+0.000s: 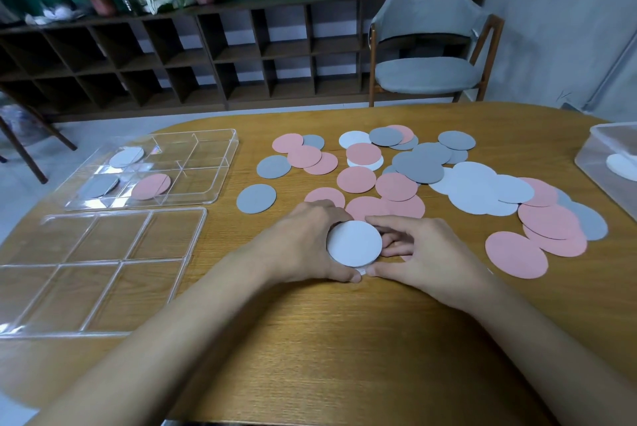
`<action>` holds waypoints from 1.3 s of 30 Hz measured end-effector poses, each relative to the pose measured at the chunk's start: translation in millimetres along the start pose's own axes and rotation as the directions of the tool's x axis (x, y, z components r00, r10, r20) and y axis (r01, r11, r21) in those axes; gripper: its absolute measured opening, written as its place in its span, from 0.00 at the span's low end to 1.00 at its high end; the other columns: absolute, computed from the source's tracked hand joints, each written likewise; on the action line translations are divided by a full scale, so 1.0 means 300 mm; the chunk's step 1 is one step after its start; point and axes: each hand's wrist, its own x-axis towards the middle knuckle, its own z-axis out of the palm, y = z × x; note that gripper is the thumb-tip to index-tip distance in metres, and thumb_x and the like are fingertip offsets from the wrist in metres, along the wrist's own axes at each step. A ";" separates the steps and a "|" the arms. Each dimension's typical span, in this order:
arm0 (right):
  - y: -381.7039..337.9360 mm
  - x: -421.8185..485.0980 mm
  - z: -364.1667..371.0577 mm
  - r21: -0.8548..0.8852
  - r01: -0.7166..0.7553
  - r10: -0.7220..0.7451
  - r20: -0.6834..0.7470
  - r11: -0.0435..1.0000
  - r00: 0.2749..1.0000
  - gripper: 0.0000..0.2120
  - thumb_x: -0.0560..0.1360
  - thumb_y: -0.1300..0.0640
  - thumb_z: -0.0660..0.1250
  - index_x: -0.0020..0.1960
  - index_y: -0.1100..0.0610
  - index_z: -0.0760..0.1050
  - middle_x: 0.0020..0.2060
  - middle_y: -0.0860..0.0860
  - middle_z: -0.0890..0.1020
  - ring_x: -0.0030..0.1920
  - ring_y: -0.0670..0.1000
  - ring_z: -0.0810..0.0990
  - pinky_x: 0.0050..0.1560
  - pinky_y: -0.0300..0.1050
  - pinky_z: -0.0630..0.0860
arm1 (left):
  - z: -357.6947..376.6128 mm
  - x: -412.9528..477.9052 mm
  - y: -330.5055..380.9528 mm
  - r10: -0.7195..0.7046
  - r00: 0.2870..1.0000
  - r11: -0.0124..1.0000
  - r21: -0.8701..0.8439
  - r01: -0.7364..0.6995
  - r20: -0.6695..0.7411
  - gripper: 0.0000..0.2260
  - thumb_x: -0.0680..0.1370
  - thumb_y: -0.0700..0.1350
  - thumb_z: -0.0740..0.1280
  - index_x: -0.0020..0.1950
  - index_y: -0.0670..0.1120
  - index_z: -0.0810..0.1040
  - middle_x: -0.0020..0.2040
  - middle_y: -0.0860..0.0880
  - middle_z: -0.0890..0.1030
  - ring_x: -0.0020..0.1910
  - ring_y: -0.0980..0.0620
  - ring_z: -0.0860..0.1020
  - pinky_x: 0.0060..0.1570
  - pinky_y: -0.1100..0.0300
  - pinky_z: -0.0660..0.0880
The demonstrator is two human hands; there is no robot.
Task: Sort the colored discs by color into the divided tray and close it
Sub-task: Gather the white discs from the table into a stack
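Note:
Both hands meet at the table's middle around a small stack of white discs. My left hand curls round its left side and my right hand cups its right side, thumbs touching at the front. Pink, grey and white discs lie scattered beyond and to the right. The clear divided tray sits far left, holding a white disc, a grey disc and a pink disc in separate compartments. Its clear lid lies flat in front of it.
A translucent box with a white disc inside stands at the table's right edge. A grey chair and a dark shelf unit stand behind the wooden table.

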 end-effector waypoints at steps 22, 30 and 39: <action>0.020 -0.028 -0.050 -0.350 0.067 -0.049 0.061 0.934 0.997 0.43 0.64 0.32 0.77 0.76 0.39 0.68 0.56 0.33 0.76 0.51 0.37 0.71 0.49 0.35 0.67 | -0.092 -0.003 -0.036 -0.028 0.996 0.941 -0.334 0.053 0.080 0.31 0.65 0.66 0.79 0.65 0.56 0.83 0.56 0.57 0.85 0.44 0.61 0.83 0.53 0.58 0.80; 0.042 -0.004 -0.034 -0.316 0.108 -0.103 0.033 0.943 0.994 0.39 0.65 0.30 0.75 0.72 0.40 0.71 0.59 0.32 0.77 0.56 0.32 0.71 0.53 0.37 0.65 | -0.131 0.300 -0.134 -0.109 0.957 0.990 -0.121 0.079 -0.269 0.12 0.81 0.50 0.70 0.62 0.47 0.84 0.52 0.54 0.85 0.47 0.60 0.80 0.48 0.68 0.75; 0.063 0.003 -0.034 -0.346 0.128 -0.125 0.029 0.929 0.992 0.39 0.65 0.32 0.77 0.73 0.41 0.70 0.63 0.33 0.76 0.64 0.38 0.71 0.58 0.32 0.70 | -0.073 0.585 -0.164 -0.118 0.985 0.992 0.020 0.121 -0.126 0.24 0.82 0.57 0.67 0.77 0.51 0.74 0.75 0.47 0.75 0.74 0.44 0.72 0.69 0.48 0.71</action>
